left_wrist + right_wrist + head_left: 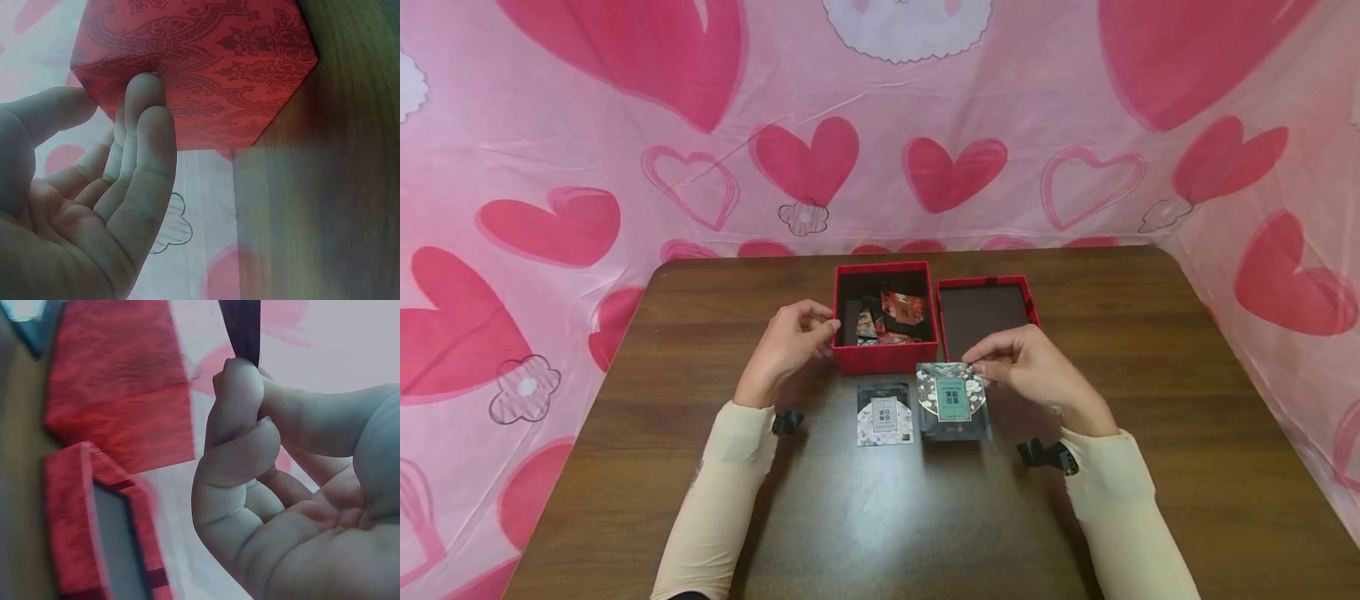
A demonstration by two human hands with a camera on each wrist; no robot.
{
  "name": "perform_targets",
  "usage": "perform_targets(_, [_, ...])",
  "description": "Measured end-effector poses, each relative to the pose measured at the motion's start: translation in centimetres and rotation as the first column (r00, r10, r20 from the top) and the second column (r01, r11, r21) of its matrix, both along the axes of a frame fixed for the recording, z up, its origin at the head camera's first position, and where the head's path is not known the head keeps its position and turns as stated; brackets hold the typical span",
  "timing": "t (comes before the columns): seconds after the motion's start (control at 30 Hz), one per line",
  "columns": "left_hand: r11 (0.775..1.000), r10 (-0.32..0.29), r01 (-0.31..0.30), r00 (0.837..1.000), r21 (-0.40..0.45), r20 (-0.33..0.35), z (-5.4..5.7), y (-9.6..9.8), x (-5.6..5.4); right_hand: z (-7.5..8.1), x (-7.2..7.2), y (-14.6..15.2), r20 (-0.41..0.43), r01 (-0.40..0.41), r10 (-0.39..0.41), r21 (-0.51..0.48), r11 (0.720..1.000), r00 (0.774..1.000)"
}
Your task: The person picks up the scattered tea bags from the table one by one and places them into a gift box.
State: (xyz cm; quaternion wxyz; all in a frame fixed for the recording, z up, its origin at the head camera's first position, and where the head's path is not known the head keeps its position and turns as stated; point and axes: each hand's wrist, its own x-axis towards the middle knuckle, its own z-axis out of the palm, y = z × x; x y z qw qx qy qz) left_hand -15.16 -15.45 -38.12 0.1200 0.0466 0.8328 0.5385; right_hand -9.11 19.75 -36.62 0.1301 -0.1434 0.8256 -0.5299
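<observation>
A red patterned box (886,359) stands on the table with small packets inside it. My left hand (795,337) holds the box at its left wall, with the thumb at the rim and fingertips (145,94) against the outer side. My right hand (1030,367) pinches a dark tea packet (953,402) by its upper right corner between thumb and fingers. This packet has a green label and white flowers and faces up. In the right wrist view it appears edge-on as a dark strip (247,331). Left of it, a white-and-dark packet (884,414) lies flat before the box.
Right of the box lies its red lid (986,308), dark inside facing up, partly behind my right hand. Inside the box, an orange packet (902,307) leans among others. The wooden table (880,533) ends at a pink heart-patterned cloth (880,100) behind.
</observation>
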Motion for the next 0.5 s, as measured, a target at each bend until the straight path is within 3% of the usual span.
perform_targets(0.17, [1.0,0.004,-0.004,1.0,0.006,-0.002,-0.2,-0.2,0.1,1.3,-1.9,-0.9,-0.031,0.031,-0.031,0.006,0.999,0.999])
perform_targets(0.37, [1.0,0.012,-0.013,1.0,0.025,0.02,-0.2,-0.1,0.0,2.0,-3.5,-2.2,0.031,0.072,-0.072,-0.009,0.997,0.997])
perform_targets(0.5, [1.0,0.017,-0.017,1.0,0.024,0.021,-0.1,-0.1,0.0,2.0,-5.0,-3.0,0.03,0.065,-0.064,-0.04,0.997,0.998])
